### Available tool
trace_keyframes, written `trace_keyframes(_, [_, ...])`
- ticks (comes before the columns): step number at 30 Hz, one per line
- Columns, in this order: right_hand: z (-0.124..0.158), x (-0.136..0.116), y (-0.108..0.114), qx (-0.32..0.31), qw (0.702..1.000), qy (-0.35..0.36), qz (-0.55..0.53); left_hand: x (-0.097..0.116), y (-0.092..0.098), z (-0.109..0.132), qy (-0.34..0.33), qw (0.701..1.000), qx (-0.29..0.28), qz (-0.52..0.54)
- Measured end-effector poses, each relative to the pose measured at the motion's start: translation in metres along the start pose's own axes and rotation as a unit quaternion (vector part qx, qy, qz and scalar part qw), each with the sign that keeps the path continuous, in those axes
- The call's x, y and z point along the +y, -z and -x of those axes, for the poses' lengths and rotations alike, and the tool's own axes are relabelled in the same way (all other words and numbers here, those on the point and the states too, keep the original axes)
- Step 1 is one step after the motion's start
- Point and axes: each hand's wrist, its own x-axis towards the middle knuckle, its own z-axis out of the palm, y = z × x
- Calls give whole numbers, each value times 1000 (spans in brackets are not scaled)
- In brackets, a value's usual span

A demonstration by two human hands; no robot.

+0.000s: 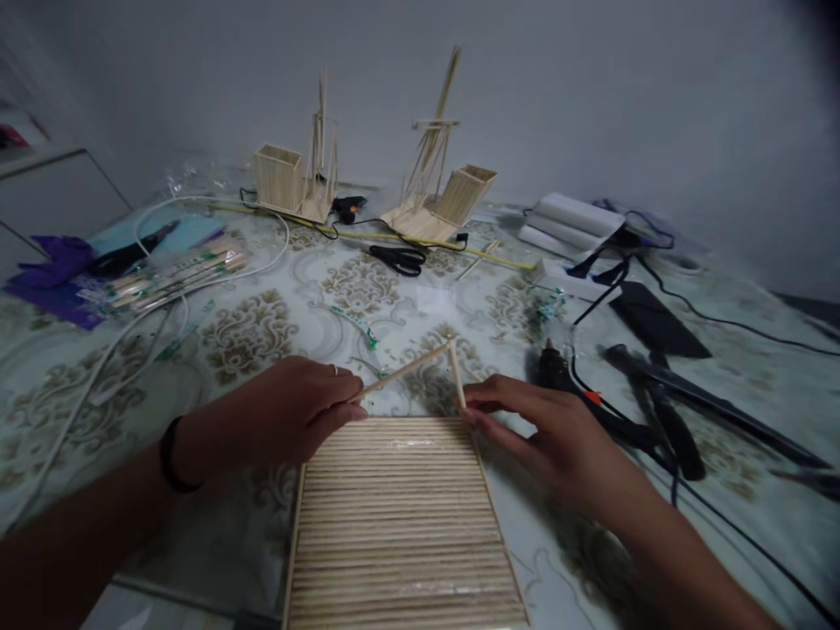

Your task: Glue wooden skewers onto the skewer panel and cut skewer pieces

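My left hand (pixel 282 409), wearing a ring and a dark wristband, pinches the lower end of a thin wooden stick (pixel 410 368). My right hand (pixel 555 437) grips a shorter wooden stick (pixel 457 374) between thumb and fingers. The two sticks meet at a peak above the table, forming an angle; whether they are joined there I cannot tell. Just below both hands lies a flat panel of wooden sticks (pixel 400 516) set side by side, with long sticks along its edges. My fingertips are close to its far corners.
Two stick-built models (pixel 279 184) (pixel 439 210) stand at the back. Black scissors (pixel 397 260) lie mid-table. A glue gun (pixel 557 372) with its cable is beside my right hand, near a black-handled tool (pixel 669 420). Packaged sticks (pixel 184 276) and a white cable (pixel 98 376) lie left.
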Motion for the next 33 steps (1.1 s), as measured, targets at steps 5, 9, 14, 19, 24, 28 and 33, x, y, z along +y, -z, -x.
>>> trace_keyframes(5, [-1,-1,1,-2,1000,0,3,-2,0,0,7,1000,-12,0])
trace_keyframes(9, [-1,-1,0,-3,1000,-2,0,1,2,-1,3,999,3,48])
trace_keyframes(14, [-2,-1,1,2,1000,-2,-6,1,6,-2,-11,994,23,106])
trace_keyframes(19, [-1,0,0,3,1000,-8,-15,-5,-1,-3,-4,991,26,128])
trace_keyframes(24, [-1,1,0,-9,1000,-17,-17,-2,-23,-5,-10,997,-3,79])
trace_keyframes(28, [-2,0,-1,-5,999,-22,-23,3,-34,-7,-20,998,-17,62])
trace_keyframes(33, [-2,-1,0,-1,999,-24,-26,4,-38,-8,-36,996,-39,69])
